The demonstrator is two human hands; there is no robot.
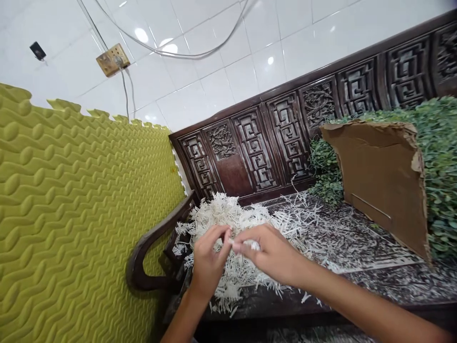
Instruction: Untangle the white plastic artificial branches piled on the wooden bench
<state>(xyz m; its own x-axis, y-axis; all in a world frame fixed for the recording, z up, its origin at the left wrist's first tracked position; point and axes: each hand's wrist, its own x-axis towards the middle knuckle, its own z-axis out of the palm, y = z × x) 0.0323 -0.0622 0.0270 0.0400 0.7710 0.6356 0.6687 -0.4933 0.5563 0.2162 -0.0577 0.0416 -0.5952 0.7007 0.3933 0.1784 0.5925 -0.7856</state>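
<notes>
Above a heap of white plastic sprigs [250, 219], my two hands meet with their fingertips nearly together. My left hand [209, 252] is closed in a pinch, thumb against forefinger. Across from it, my right hand [269, 252] pinches too. A small white piece [231, 242] sits between the fingertips of both hands; its exact shape is mostly hidden by the fingers. Frayed white branches of the heap lie behind and below both hands, on the seat of a dark carved wooden bench [250, 312].
A curved wooden armrest [137, 267] rises at the left, beside a yellow-green foam mat [71, 214]. To the right, a torn cardboard sheet [382, 176] leans by green artificial foliage [441, 166]. White scraps litter the seat. A socket [112, 59] with a cable is on the tiled wall.
</notes>
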